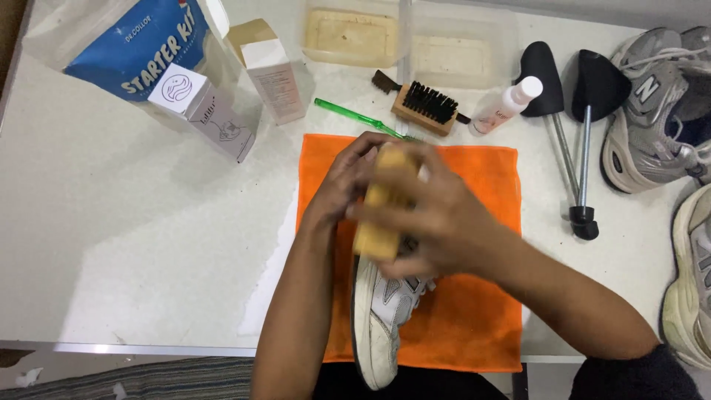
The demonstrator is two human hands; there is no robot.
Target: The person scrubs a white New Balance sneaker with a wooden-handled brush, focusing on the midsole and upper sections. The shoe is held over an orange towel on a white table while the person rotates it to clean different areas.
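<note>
- The right hand has its fingers closed over a tan block-shaped brush, pressed down onto a white sneaker; motion blur makes the exact grip hard to read.
- The left hand wraps around the far end of the sneaker, fingers curled onto it, just beside the brush.
- The sneaker lies on an orange cloth spread on the white tabletop, with one end pointing toward the person and reaching past the near edge of the cloth.
- Just beyond the cloth lie a green toothbrush and a wooden brush with black bristles, with a small clear bottle with a white cap beside them.
- Two black shoe trees lie to the right of the cloth, stems pointing toward the person.
- Grey sneakers sit at the right edge, and a paler shoe lies below them.
- At the far left stand a blue pouch and two small boxes.
- Two translucent plastic containers sit at the far edge.
</note>
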